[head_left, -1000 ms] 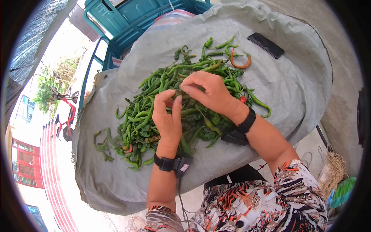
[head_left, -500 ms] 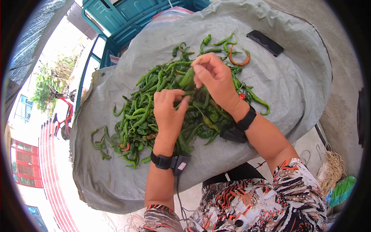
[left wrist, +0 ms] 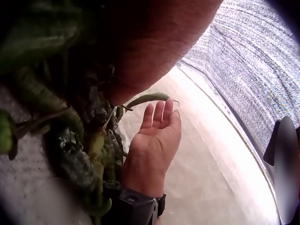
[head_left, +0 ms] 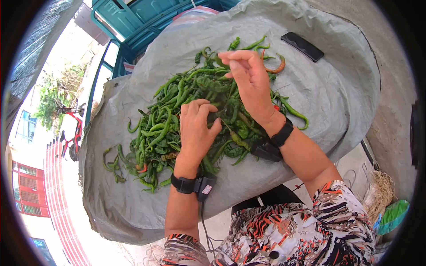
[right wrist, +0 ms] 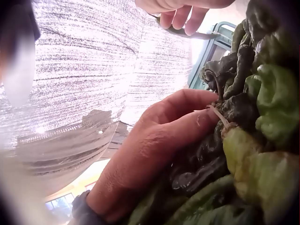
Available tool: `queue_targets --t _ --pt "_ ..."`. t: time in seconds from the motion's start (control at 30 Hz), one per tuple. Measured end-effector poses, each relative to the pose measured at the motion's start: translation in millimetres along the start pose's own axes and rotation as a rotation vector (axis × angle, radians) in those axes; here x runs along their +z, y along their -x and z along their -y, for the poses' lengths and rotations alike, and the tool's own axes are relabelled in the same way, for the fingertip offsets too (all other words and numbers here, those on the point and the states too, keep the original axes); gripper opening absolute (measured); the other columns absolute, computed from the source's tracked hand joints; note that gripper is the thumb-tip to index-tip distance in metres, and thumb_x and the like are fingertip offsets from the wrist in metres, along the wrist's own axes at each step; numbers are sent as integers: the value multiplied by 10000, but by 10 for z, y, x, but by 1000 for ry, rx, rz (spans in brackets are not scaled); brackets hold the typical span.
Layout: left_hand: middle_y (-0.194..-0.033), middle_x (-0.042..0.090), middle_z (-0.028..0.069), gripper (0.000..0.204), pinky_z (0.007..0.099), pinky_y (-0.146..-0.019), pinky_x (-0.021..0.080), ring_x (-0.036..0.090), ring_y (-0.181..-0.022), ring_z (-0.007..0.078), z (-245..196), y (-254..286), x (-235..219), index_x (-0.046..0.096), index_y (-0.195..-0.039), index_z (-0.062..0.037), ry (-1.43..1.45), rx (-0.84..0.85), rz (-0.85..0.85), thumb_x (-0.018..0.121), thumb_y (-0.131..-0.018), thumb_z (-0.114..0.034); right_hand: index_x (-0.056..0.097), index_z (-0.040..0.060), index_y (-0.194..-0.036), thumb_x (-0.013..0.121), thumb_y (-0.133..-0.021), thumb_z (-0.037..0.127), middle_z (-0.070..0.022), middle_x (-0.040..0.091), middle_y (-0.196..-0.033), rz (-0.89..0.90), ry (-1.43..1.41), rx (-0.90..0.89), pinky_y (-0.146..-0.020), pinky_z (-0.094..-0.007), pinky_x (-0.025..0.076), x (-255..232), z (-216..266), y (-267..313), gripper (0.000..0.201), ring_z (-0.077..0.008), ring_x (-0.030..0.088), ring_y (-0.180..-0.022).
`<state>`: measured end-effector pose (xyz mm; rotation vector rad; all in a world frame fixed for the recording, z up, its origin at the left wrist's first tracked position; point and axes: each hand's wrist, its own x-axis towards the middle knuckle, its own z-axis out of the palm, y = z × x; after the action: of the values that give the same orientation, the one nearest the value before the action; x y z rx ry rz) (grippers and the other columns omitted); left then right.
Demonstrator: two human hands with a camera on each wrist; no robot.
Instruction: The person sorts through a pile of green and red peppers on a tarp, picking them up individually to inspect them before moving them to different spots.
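A heap of green chili peppers (head_left: 166,128), many long and wrinkled, lies on a grey sheet (head_left: 124,213). My right hand (head_left: 250,80) is raised over the far part of the heap. At its fingertips is a green pepper (right wrist: 199,34), which also shows behind the fingers in the left wrist view; the thumb's contact with it is hidden. Lower down, my left hand (head_left: 195,126) reaches into the heap, its thumb apart from the bent index finger. In the right wrist view these fingertips come close to a dark wrinkled pepper and the stem of a yellowish-green pepper (right wrist: 239,147).
A black phone (head_left: 302,46) lies on the sheet at the far right. An orange-red pepper (head_left: 278,65) and several green ones lie around the heap's edge. Behind stands a teal metal cart (head_left: 142,22). Dry fibres (head_left: 381,190) hang at the lower right.
The right hand has moved away from the left, up and over the heap's far part, with a green pepper. The left hand has parted its thumb from its index finger over the heap.
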<state>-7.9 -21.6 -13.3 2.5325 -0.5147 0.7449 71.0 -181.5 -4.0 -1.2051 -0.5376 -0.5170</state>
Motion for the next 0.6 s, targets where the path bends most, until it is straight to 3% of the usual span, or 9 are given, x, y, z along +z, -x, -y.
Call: queue_targets --t 0.07,0.17,0.27,0.3,0.4,0.43,0.5,0.57,0.6 --pt "-885 581 76 289 370 -822 456 532 -898 259 3 8 13 677 -1019 -66 34 -14 -44 748 -741 -31 569 41 -1179 604 -966 143 -51 677 -1017 -49 87 -10 -748 -258 533 27 -69 6 239 -136 655 -932" --pt "-876 580 60 289 330 -761 467 536 -840 206 -12 33 13 676 -1030 -68 100 -142 -134 746 -757 -4 641 63 -1108 656 -919 195 -52 679 -925 130 284 64 -710 -273 526 -43 -10 1 231 -136 646 -827" --pt "-864 578 25 259 275 -694 465 523 -747 125 -15 36 -4 672 -1035 -54 194 -261 -261 750 -795 5 688 79 -978 691 -889 261 -44 667 -823 379 303 33 -667 -288 512 -42 96 27 202 -143 632 -744" --pt "-877 591 22 281 269 -697 468 528 -748 119 -12 39 1 658 -1058 -50 216 -263 -277 753 -799 2 694 80 -955 720 -863 299 -20 651 -759 391 348 -28 -633 -289 496 0 70 60 239 -140 616 -682" --pt "-916 631 15 352 254 -704 477 545 -751 99 3 52 40 618 -1129 -38 286 -272 -321 762 -809 -8 697 83 -923 739 -848 309 -28 649 -758 526 313 36 -618 -287 491 37 74 92 241 -146 609 -657" --pt "-975 664 26 390 253 -716 486 557 -762 98 6 58 28 593 -1166 -37 316 -308 -299 760 -815 -10 695 94 -935 741 -842 300 -41 652 -768 516 271 -7 -611 -286 490 43 89 89 231 -157 610 -644" --pt "-1002 675 36 399 254 -719 491 564 -766 99 2 61 17 584 -1178 -39 334 -292 -301 761 -821 -17 693 92 -943 722 -861 273 -48 652 -772 586 240 92 -614 -284 491 30 179 81 201 -156 614 -653" --pt "-1046 685 50 439 254 -722 494 571 -779 105 21 69 2 565 -1221 -46 292 -268 -275 760 -828 -25 687 89 -961 699 -879 236 -49 653 -777 571 266 26 -615 -283 493 29 137 91 169 -148 615 -657" --pt "-1049 684 49 444 253 -726 493 571 -780 107 15 61 7 565 -1227 -48 318 -265 -296 759 -829 -23 683 87 -975 686 -888 212 -47 653 -780 521 305 -88 -614 -283 495 60 55 92 153 -141 614 -658"
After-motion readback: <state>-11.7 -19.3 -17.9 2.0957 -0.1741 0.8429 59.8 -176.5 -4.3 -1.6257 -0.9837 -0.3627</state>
